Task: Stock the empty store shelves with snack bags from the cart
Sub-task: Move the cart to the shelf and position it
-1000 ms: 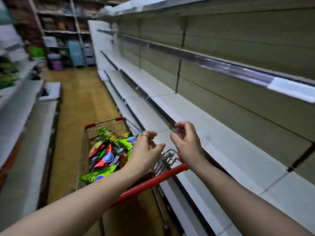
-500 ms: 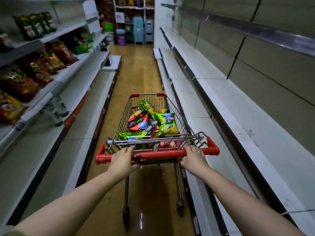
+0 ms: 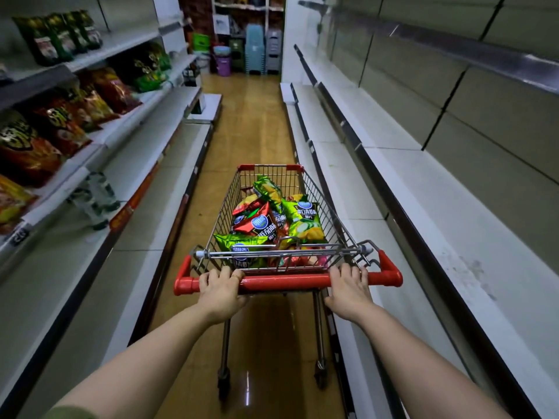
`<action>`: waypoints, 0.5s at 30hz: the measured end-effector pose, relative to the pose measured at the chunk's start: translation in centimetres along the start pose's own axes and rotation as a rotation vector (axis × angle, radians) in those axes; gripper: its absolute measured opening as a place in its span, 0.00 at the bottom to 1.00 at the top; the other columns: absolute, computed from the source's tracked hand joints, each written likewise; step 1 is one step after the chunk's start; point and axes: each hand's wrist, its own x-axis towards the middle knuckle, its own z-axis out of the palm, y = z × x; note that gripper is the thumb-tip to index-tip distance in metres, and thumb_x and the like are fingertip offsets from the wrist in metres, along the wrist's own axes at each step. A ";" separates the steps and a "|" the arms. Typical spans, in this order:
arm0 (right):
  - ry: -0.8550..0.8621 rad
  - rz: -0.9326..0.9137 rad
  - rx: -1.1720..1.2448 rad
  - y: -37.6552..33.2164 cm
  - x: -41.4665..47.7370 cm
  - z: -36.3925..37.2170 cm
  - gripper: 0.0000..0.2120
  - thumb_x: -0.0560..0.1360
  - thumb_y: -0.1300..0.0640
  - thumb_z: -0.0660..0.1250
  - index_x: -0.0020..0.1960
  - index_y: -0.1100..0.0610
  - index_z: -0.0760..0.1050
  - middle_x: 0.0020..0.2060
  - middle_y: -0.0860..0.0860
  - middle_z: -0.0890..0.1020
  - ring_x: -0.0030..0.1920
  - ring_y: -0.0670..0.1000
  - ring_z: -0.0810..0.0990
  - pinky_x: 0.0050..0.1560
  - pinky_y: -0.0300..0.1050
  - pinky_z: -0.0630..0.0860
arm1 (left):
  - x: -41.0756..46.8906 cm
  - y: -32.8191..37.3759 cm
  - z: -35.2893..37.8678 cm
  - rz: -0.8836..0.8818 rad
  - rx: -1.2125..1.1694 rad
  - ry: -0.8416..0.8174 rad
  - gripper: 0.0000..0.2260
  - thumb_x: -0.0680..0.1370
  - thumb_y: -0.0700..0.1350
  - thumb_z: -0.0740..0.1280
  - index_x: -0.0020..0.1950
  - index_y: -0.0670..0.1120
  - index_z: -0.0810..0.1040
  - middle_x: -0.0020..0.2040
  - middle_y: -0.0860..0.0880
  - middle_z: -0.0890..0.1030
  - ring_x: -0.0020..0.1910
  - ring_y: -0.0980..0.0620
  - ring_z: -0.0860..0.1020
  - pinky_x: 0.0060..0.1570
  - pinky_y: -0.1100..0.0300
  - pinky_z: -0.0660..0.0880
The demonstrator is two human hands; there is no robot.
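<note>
A wire shopping cart (image 3: 305,189) with a red handle bar (image 3: 287,280) stands in the aisle straight ahead of me. Inside it lie several green and red snack bags (image 3: 299,219). My left hand (image 3: 219,287) grips the left part of the handle bar. My right hand (image 3: 351,287) grips the bar further right. Bare white shelves (image 3: 423,213) run along the right side of the aisle, close beside the cart.
Shelves on the left (image 3: 127,128) hold red and green snack bags (image 3: 60,128) on the upper levels. Plastic stools and buckets (image 3: 254,52) stand stacked at the far end of the aisle. The brown floor (image 3: 248,128) runs ahead of the cart.
My view turned from the right shelves to face down the aisle. Both hands went from hovering near the cart to gripping its handle bar, and the cart now points straight ahead.
</note>
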 end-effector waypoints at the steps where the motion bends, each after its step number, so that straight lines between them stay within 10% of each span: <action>1: 0.001 0.001 -0.006 -0.1 0.9 -0.2 0.27 0.72 0.50 0.64 0.68 0.56 0.60 0.66 0.57 0.64 0.70 0.60 0.59 0.74 0.58 0.45 | 1.0 -0.2 -0.2 0.008 -0.006 -0.006 0.24 0.77 0.58 0.60 0.70 0.49 0.63 0.65 0.48 0.67 0.66 0.46 0.64 0.69 0.49 0.53; 15: -0.048 0.059 -0.033 -0.4 12.2 -2.7 0.29 0.72 0.50 0.66 0.68 0.57 0.59 0.66 0.58 0.65 0.69 0.60 0.60 0.73 0.57 0.47 | 12.6 -2.0 -2.7 0.061 -0.018 -0.043 0.26 0.76 0.58 0.62 0.71 0.49 0.61 0.64 0.47 0.66 0.66 0.46 0.63 0.70 0.48 0.53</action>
